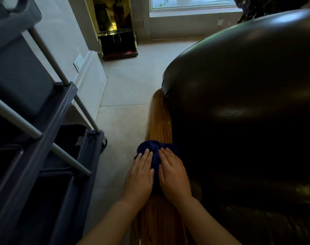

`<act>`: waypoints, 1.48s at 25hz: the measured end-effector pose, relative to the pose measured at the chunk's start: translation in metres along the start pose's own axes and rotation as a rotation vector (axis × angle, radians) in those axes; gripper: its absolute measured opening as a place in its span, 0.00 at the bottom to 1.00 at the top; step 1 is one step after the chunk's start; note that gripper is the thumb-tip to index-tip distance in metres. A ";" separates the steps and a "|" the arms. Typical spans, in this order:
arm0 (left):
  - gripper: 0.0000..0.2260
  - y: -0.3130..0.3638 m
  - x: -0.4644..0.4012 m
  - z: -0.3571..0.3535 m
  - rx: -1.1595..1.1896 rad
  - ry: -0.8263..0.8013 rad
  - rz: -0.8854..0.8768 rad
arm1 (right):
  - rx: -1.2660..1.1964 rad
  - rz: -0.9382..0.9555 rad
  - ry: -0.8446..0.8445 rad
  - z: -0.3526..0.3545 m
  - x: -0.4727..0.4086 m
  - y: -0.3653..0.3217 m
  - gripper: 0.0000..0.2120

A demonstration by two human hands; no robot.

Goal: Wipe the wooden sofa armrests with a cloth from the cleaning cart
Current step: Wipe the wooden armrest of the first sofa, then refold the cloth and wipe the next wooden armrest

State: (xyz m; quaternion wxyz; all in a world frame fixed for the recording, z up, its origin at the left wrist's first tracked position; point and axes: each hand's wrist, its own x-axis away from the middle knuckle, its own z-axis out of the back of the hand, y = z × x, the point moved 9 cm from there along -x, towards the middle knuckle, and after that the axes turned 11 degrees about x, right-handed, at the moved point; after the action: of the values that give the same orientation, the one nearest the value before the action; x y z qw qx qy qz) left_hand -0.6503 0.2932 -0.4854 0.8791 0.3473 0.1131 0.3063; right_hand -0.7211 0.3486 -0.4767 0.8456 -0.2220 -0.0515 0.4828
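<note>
A dark blue cloth (155, 149) lies bunched on the long wooden armrest (159, 121) of a dark leather sofa (239, 103). Both hands press flat on the cloth, side by side. My left hand (140, 175) covers its left part, fingers together and pointing away from me. My right hand (173, 175) covers its right part next to the leather. The armrest's honey-coloured wood shows beyond the cloth and below my wrists. The cloth's middle is hidden under my palms.
The grey cleaning cart (44, 138) with metal posts and dark bins stands close on the left. Pale tiled floor (126, 121) runs between cart and sofa. A gold-framed stand (115, 32) and a window (195, 4) are at the far wall.
</note>
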 end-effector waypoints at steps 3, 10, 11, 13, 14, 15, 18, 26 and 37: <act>0.24 0.005 0.017 0.004 0.027 -0.097 0.048 | -0.010 0.031 -0.121 0.006 0.014 -0.003 0.27; 0.12 0.019 0.019 0.043 -0.030 0.044 0.034 | 0.135 0.115 -0.077 0.034 0.017 0.004 0.11; 0.11 0.020 0.018 0.045 -0.032 0.065 0.055 | 0.136 0.105 -0.073 0.037 0.016 0.003 0.09; 0.09 0.023 0.015 0.051 -0.023 0.082 0.080 | 0.127 0.091 -0.076 0.045 0.015 0.003 0.08; 0.08 0.026 0.014 0.055 -0.013 0.078 0.087 | 0.114 0.081 -0.082 0.053 0.015 0.003 0.07; 0.08 0.032 0.015 0.060 0.000 0.076 0.093 | 0.098 0.069 -0.085 0.064 0.016 0.004 0.07; 0.07 0.071 0.018 0.089 0.053 0.088 0.074 | 0.059 0.023 -0.078 0.114 0.014 -0.003 0.05; 0.05 0.277 0.034 0.223 0.174 0.097 -0.160 | 0.011 -0.064 0.030 0.354 0.027 -0.048 0.05; 0.06 0.527 0.150 0.213 0.173 -0.177 -0.417 | 0.136 -0.172 0.207 0.585 0.215 -0.031 0.05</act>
State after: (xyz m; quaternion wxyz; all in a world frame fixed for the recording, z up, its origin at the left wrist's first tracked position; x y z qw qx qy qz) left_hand -0.6868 0.5718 0.0311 0.8967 0.4160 0.1310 0.0755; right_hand -0.7588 0.7062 0.0332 0.8977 -0.2076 0.0501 0.3855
